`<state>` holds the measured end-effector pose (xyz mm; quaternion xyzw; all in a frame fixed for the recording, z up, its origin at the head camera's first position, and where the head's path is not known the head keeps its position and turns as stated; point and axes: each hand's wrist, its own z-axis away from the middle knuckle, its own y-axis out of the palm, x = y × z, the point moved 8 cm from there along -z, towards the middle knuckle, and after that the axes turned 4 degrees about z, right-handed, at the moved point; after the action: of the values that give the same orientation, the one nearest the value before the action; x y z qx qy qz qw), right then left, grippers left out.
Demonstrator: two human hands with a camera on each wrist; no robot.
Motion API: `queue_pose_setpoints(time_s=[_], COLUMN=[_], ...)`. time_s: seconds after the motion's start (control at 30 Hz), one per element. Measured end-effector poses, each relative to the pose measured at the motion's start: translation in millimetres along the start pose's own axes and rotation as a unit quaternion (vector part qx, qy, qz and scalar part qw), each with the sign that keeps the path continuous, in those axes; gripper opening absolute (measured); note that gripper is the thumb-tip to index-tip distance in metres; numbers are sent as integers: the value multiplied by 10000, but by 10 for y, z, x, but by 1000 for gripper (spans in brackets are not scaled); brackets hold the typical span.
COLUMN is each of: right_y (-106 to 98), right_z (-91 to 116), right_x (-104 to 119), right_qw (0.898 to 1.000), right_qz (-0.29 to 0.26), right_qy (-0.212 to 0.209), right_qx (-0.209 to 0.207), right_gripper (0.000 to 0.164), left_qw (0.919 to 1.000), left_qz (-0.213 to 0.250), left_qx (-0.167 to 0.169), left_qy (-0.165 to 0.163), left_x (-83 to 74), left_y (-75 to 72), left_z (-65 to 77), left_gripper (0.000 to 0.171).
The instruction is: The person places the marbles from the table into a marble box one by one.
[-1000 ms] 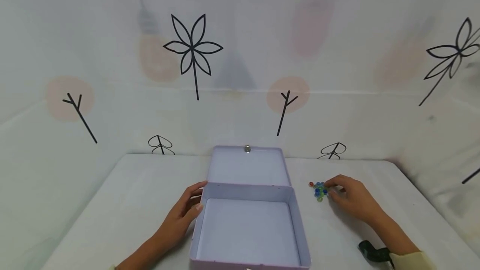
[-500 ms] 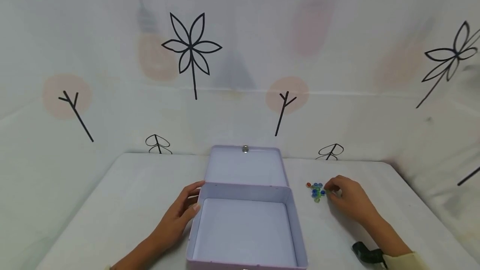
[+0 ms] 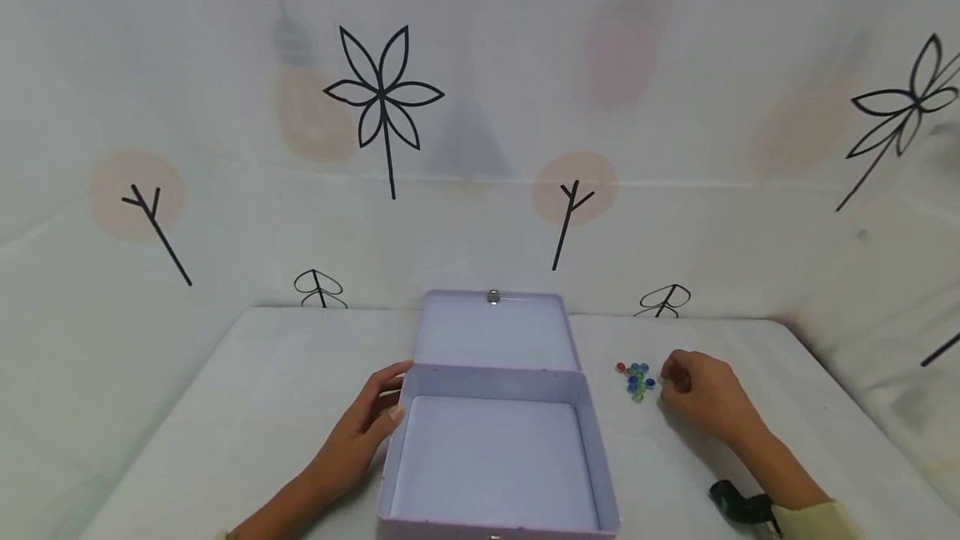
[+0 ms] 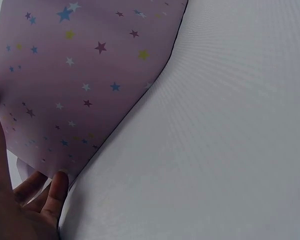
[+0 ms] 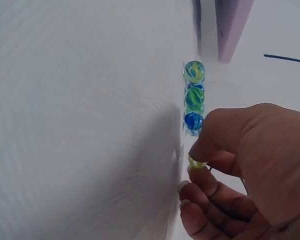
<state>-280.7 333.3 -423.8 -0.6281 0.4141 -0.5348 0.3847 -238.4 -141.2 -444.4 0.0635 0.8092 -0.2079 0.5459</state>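
An open lilac metal box sits in the middle of the table, its hinged lid laid back. My left hand rests against the box's left side, thumb near the rim and forefinger at the rear corner. In the left wrist view, the fingertips touch the star-printed outer wall. Right of the box lies a small cluster of glass marbles, blue, green and one red. Beside it, my right hand pinches a yellowish marble between thumb and forefinger, low over the table.
A dark green, bent pipe-shaped object lies close to my right wrist. White cloth covers the table, and a printed curtain hangs behind and at the sides. The box has a metal clasp on its lid edge.
My right hand has drawn slightly right, away from the cluster, with a marble pinched in its fingers. The left hand and box stay in place.
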Motion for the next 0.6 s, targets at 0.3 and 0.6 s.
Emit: queue_pose_setpoints(time_s=[0.3, 0.6], right_y=[-93, -381], right_z=[36, 125], right_x=[110, 431], right_qw=[9995, 9913], right_qz=[17, -270], right_qy=[-127, -728], right_qx=[-301, -1062], right_gripper=[17, 17], left_qw=[9998, 9999], left_qz=[-134, -111], left_qx=[-38, -35], left_qy=[-118, -38], left_x=[16, 0], left_y=[3, 3], left_z=[49, -1], left_gripper=[54, 54])
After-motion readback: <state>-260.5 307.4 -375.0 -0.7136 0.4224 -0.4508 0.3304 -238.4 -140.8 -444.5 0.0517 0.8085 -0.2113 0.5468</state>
